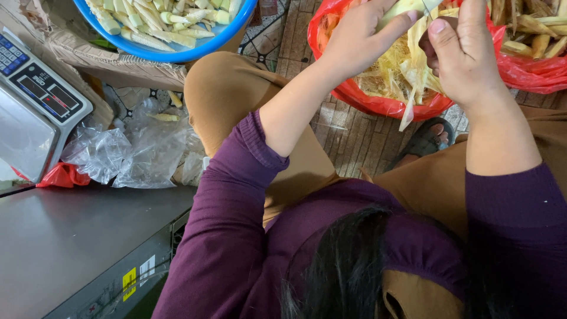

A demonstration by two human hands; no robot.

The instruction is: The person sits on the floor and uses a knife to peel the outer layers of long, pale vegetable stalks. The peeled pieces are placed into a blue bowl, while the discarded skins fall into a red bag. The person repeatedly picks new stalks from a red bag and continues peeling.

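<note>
1. the left hand [354, 38] grips a pale green baby corn ear [401, 8] at the top edge of the view, fingers curled round its lower part, thumb along its side.
2. the right hand [463, 56] is closed round a small knife whose blade [426, 7] barely shows at the top edge, just beside the ear; the handle is hidden in the palm.
3. pale yellow husk strips [413, 71] hang down from the ear between the two hands, one long sliver dangling below the basin's rim.
4. both hands are held over a basin lined with a red plastic bag [354, 94], which holds a heap of stripped husks and silk.
5. to the right, more unpeeled ears [531, 32] lie on red plastic, near the right hand.
6. a blue basin [177, 54] at the upper left holds peeled baby corn [159, 20], well apart from the hands.
7. a digital scale [35, 100] sits at the left edge, with crumpled clear plastic bags [130, 150] beside it on the floor.
8. a grey metal table [65, 236] fills the lower left.
9. the person wears purple sleeves [230, 201] and tan trousers [230, 88], knees spread; a foot in a dark sandal [425, 142] rests on the brick floor [348, 133] below the red-lined basin.
</note>
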